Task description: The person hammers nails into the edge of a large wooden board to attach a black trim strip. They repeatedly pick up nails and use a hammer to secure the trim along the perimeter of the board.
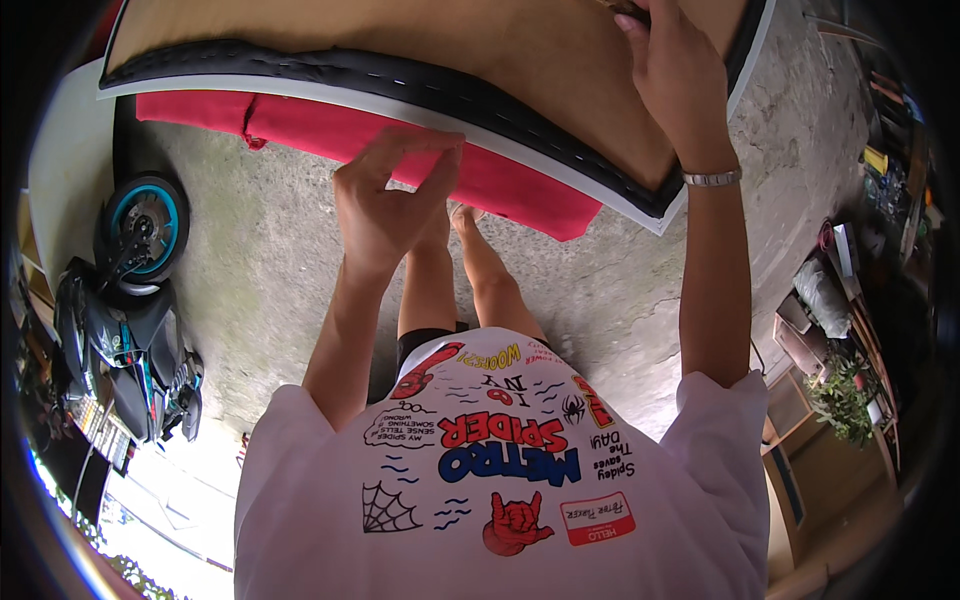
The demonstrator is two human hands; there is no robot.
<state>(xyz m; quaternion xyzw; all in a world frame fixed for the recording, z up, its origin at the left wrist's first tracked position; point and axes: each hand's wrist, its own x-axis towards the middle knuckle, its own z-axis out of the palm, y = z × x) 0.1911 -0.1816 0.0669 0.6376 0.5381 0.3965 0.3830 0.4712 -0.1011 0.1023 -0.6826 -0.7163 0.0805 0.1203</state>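
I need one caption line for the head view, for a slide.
Standing person's left hand pinches the white edge of a black-rimmed tan panel over red cloth; right hand grips farther along.

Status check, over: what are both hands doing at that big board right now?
Left hand pinching the board's white edge. Right hand gripping near the top of the tan board. Red cloth hangs beneath.

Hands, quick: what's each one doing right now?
Left hand: fingers pinched on the board's white edge.
Right hand: resting on the brown board; grip cannot be told.

Left hand (395, 200) is raised, fingers pinched together at the tips. Right hand (672, 70) reaches higher, arm straight, fingers curled, well apart from the left.
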